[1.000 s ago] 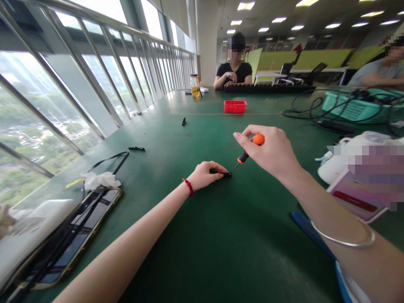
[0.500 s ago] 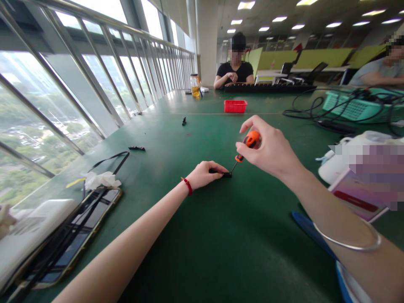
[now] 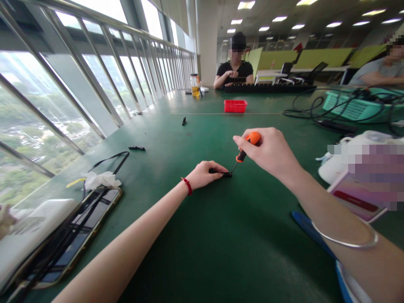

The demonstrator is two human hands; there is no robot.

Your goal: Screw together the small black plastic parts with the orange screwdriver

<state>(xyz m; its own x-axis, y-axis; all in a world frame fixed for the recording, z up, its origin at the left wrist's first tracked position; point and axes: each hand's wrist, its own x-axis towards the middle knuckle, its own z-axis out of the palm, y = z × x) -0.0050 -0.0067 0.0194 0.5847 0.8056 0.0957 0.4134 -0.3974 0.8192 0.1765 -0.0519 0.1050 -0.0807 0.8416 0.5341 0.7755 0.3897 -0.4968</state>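
Observation:
My left hand (image 3: 206,174) is closed on a small black strip-like part (image 3: 227,174), holding it down against the green table (image 3: 202,235). Most of that part is hidden under the fingers; only its right end shows. My right hand (image 3: 268,147) grips a screwdriver (image 3: 241,156) with an orange and black handle. The shaft slants down to the left, and its tip meets the exposed end of the black part. Two more small black pieces lie farther off, one piece (image 3: 136,148) at the left and another piece (image 3: 184,121) beyond it.
A red bin (image 3: 235,106) stands at the back, with a jar (image 3: 195,86) behind it on the left. A phone (image 3: 72,235) and straps lie at the left edge. On the right are a teal basket (image 3: 350,106) with cables and a pink box (image 3: 356,198). A person (image 3: 235,73) sits opposite.
My right-hand fingers opened upward around the screwdriver handle, then closed and came down again. The handle now leans a little more upright. My left hand and the black part stay put.

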